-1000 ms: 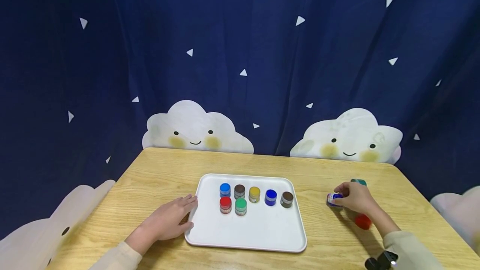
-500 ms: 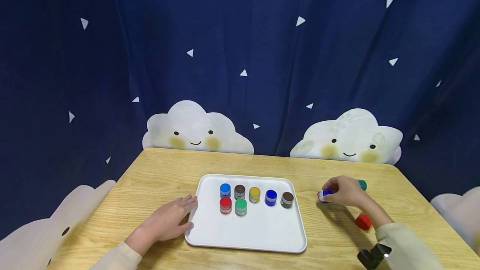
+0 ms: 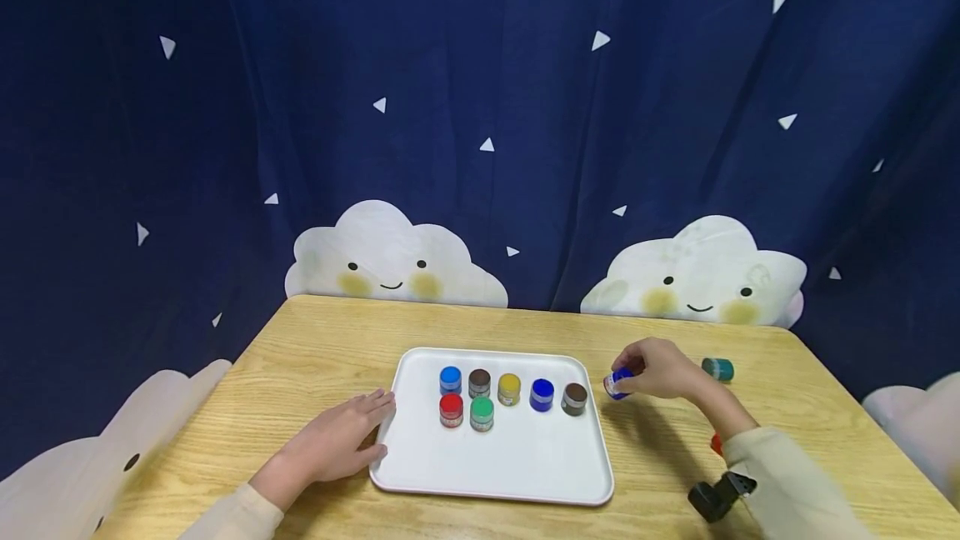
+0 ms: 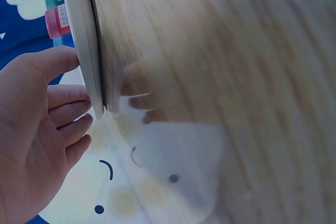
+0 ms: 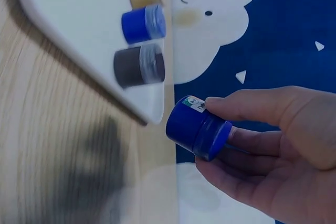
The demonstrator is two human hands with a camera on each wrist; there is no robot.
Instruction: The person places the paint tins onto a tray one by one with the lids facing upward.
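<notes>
A small dark blue paint jar (image 5: 190, 125) is pinched between the thumb and fingers of my right hand (image 3: 658, 369). Jar and hand are just right of the white tray (image 3: 495, 469), the jar tilted over the table. Across on the left, my left hand (image 3: 336, 438) rests with extended fingers at the tray's left rim. Several paint jars stand upright on the tray: light blue (image 3: 450, 380), brown (image 3: 479, 383), yellow (image 3: 509, 389), blue (image 3: 542, 395) and another brown one (image 3: 574, 398) at the back, with red (image 3: 451, 409) and green (image 3: 482, 413) ones in front.
A teal jar (image 3: 717, 369) lies on its side on the wooden table (image 3: 337, 332), right of the right hand. A red jar (image 3: 716, 444) shows partly behind the right sleeve. A dark blue curtain (image 3: 480, 90) with clouds hangs behind the table.
My right hand has carried the blue jar leftward from the right side of the table to near the tray's right edge. The teal jar is uncovered; the red one is now partly hidden.
</notes>
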